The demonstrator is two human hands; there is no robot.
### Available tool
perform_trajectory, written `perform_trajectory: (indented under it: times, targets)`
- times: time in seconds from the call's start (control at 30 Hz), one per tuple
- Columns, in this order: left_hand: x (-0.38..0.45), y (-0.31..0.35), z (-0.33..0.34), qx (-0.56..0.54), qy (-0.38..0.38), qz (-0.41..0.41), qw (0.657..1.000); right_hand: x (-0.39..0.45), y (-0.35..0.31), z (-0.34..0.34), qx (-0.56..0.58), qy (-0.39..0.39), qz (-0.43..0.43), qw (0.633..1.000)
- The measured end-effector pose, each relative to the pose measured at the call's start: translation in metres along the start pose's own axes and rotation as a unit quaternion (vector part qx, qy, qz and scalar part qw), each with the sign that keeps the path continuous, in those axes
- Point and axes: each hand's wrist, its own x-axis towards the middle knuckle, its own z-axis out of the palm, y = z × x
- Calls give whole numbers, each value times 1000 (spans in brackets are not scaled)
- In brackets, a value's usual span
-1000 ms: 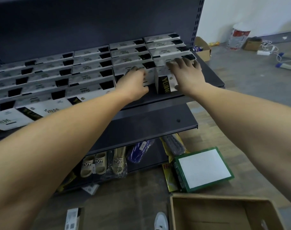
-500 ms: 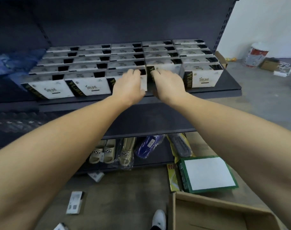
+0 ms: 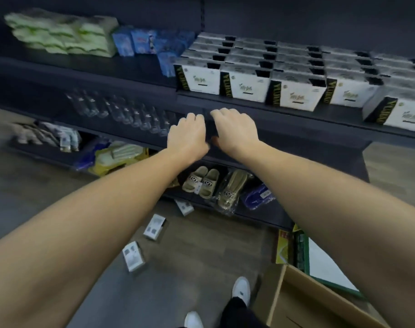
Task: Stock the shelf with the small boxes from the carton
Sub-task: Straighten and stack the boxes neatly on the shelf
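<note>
Left hand (image 3: 188, 136), right hand (image 3: 234, 131): side by side below the shelf (image 3: 272, 102) edge, fingers loosely curled, holding nothing. Boxes (image 3: 296, 93): rowed on shelf, above hands. Carton (image 3: 303, 301): floor, below shelf.

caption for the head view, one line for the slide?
Both hands, left and right, hang empty below the shelf lined with white boxes; carton on the floor.

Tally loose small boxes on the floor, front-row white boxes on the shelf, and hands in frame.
Small boxes on floor: 3
Front-row white boxes on shelf: 5
Hands: 2, left hand, right hand
Total: 10
</note>
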Motion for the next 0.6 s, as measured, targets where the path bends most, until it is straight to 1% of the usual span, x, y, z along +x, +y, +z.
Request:
perform_trajectory:
  times: [0.2, 0.37, 0.6]
  targets:
    - [-40, -71, -15, 6, 18, -92, 996, 20, -81, 3, 18, 2, -85, 996]
    - [-71, -120, -18, 11, 33, -177, 984, 35, -133, 9, 33, 5, -162, 986]
    - [-102, -157, -21, 11, 34, -290, 956, 47, -190, 27, 38, -13, -268, 963]
